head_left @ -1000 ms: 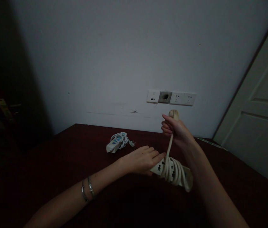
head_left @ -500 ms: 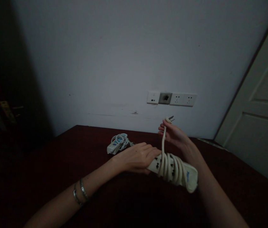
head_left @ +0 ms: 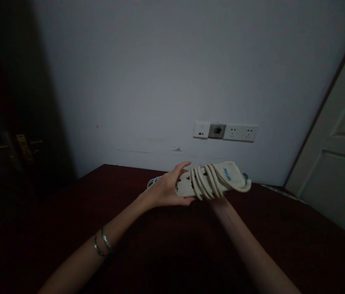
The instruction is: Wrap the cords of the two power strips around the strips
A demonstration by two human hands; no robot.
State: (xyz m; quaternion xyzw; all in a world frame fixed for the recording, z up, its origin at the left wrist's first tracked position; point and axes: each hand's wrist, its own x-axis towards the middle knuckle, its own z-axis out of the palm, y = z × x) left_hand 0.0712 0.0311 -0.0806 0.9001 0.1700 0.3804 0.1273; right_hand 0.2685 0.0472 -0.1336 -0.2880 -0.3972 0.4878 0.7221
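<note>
A white power strip (head_left: 229, 172) with blue lettering is held up over the dark red table. Its thick white cord (head_left: 205, 181) is wound around the body in several loops. My left hand (head_left: 170, 184) grips the strip's left end, thumb above and fingers below. Beneath and behind the strip reaches my right hand (head_left: 219, 203); only its wrist area shows, and its fingers and the plug are hidden. A second coiled white cable (head_left: 152, 181) peeks out behind my left hand, mostly covered.
The dark red table (head_left: 114, 183) meets a pale wall, where a row of wall sockets (head_left: 225, 132) is mounted. A pale door (head_left: 340, 163) stands at the right. On the far left is a dark door with a brass-coloured handle plate (head_left: 24, 148).
The power strip has risen and tilted so its right end is higher. My right hand, which held the plug above the cord, has passed beneath and behind the strip.
</note>
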